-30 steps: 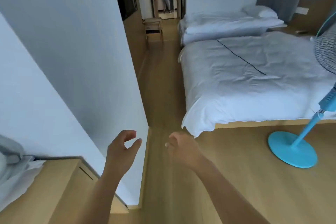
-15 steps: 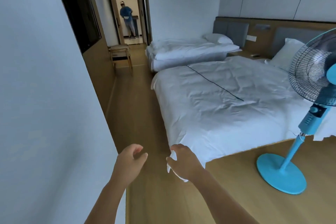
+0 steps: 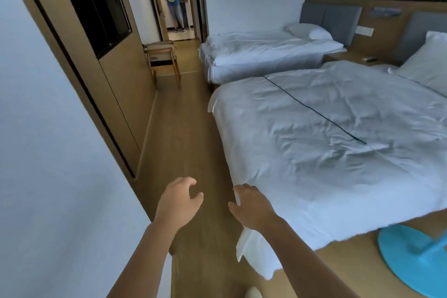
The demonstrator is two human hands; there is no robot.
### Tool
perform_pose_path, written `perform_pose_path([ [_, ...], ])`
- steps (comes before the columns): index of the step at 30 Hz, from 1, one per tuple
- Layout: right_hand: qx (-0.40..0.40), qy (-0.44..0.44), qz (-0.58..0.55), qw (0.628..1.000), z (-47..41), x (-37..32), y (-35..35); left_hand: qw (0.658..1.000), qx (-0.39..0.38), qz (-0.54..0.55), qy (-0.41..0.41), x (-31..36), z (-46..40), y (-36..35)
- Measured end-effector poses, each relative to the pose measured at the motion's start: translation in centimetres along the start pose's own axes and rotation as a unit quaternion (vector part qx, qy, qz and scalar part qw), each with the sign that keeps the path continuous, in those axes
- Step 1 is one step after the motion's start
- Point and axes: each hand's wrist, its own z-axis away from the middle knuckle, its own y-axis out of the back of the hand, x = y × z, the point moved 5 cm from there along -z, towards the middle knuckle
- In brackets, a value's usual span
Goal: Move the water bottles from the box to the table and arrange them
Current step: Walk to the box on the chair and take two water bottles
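No water bottle, box or table shows in the head view. My left hand is held out in front of me over the wooden floor, fingers loosely curled, holding nothing. My right hand is beside it, about a hand's width to the right, in front of the near corner of the white bed; its fingers hang relaxed and hold nothing.
A narrow wooden-floor aisle runs between the left wall and two white beds. A wooden chair stands in the aisle farther on. A person stands in the far doorway. A blue fan base sits at lower right.
The view has swung up and to the right and moved forward: the wooden ledge at lower left has gone, the aisle and beds are nearer. Both hands stay held out, empty.
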Motion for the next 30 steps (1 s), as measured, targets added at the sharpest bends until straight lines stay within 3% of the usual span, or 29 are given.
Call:
perform_pose_path([
  [9,-0.042,0.033,0.008,0.999,-22.9,1.0,4.4,0.999,0.004,0.024,0.034,-0.5,-20.5,-1.2],
  [18,-0.083,0.063,0.017,0.994,-41.7,-1.4,4.2,0.995,0.008,0.038,0.087,-5.7,-38.3,-0.7],
  [30,-0.056,0.058,0.032,0.996,-73.0,-8.2,6.2,0.998,0.021,0.008,0.052,-13.3,-70.6,4.1],
])
